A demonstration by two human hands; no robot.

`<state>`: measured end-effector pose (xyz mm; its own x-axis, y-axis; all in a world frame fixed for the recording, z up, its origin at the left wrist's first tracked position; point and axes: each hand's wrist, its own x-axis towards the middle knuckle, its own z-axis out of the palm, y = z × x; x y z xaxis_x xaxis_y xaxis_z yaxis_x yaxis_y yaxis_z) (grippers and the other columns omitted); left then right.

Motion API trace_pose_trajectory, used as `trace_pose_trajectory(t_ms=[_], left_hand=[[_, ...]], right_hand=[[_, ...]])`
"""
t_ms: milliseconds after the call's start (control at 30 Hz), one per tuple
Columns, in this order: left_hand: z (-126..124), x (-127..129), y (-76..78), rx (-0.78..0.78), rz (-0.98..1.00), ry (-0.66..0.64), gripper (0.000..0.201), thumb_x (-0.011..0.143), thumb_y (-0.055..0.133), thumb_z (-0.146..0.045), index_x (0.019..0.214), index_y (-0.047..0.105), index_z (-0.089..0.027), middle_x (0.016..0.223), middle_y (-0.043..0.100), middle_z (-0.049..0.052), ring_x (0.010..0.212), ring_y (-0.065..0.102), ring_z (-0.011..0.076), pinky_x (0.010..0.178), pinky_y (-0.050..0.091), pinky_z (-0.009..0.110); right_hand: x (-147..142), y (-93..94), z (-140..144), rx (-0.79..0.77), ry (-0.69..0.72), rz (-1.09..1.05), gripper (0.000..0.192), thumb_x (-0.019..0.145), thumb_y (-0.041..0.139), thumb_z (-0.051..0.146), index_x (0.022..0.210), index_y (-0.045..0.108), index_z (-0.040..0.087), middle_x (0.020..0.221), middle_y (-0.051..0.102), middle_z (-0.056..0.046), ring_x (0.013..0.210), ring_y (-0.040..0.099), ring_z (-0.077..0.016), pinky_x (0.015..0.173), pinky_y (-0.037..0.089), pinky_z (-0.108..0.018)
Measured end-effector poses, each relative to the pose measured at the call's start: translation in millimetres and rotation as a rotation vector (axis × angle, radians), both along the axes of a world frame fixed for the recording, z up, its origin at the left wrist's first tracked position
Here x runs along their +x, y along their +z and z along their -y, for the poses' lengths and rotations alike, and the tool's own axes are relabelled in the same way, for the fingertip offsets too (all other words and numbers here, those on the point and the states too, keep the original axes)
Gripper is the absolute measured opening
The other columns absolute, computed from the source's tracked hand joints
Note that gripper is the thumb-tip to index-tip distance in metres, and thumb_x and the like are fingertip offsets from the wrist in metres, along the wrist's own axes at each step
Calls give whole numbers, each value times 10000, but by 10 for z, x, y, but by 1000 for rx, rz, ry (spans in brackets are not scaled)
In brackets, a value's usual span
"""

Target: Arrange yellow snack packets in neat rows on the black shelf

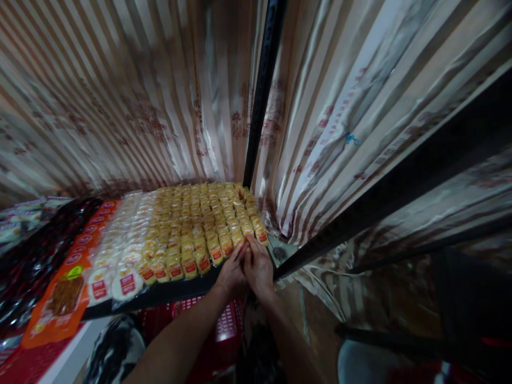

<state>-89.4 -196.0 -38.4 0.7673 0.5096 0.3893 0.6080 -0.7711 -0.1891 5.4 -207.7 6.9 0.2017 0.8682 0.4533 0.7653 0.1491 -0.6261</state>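
Observation:
Several rows of small yellow wrapped snack packets [192,224] with red labels stand packed close together on a dark shelf [176,290]. At the front right corner of these rows my left hand [233,274] and my right hand [259,268] come together, fingers bent and fingertips meeting. Both hands are closed at the front packets. What lies between the fingers is hidden. Just beyond the right fingertips is the end packet [261,234] of the rightmost row.
Left of the yellow rows lie white round packets [127,282], orange bags [64,296] and dark shiny packs [36,256]. A red basket [228,322] sits below the shelf. Black metal posts [262,90] and striped curtains [160,106] bound the back and right.

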Motion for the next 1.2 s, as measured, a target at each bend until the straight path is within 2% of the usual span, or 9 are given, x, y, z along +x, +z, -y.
trace_pose_trajectory(t_ms=[100,300,500,700,967,1200], left_hand=[[3,0,10,-9,-53,10,582,814,465,-289,1359,379,-106,1439,353,131,1338,284,298,1137,99,515],[6,-3,43,-2,-62,-4,556,816,469,-292,1328,425,-82,1408,394,152,1331,294,313,1127,132,509],[5,-16,37,15,-71,-39,529,821,464,-275,1322,440,-108,1374,451,123,1318,324,297,1131,120,494],[-5,0,-4,44,-33,-35,572,828,470,-313,1330,412,-45,1380,420,187,1311,334,319,1134,95,501],[-13,-24,46,43,89,-74,529,870,422,-317,1338,415,-70,1381,403,210,1307,348,304,1134,135,481],[-31,-10,-24,54,139,-54,599,889,397,-366,1394,305,-56,1423,335,211,1334,291,310,1121,180,476]], right_hand=[[-22,-4,0,-6,11,16,425,851,341,159,1206,570,109,1212,596,-130,1145,522,-213,997,414,-414],[35,-28,0,2,39,-6,436,836,339,127,1200,578,129,1207,604,-104,1149,525,-197,1007,420,-398],[28,-46,-31,6,34,-58,432,828,340,127,1177,593,117,1179,619,-121,1135,548,-192,1003,432,-384],[61,-44,-50,7,38,-64,419,822,340,130,1145,606,103,1159,627,-132,1118,559,-199,988,445,-394],[79,35,-83,-3,-6,-82,398,840,336,178,1108,625,116,1115,649,-131,1054,593,-207,953,467,-405],[90,31,-86,-15,-14,-110,376,834,354,192,1082,632,144,1094,658,-114,1030,601,-207,939,472,-406]])
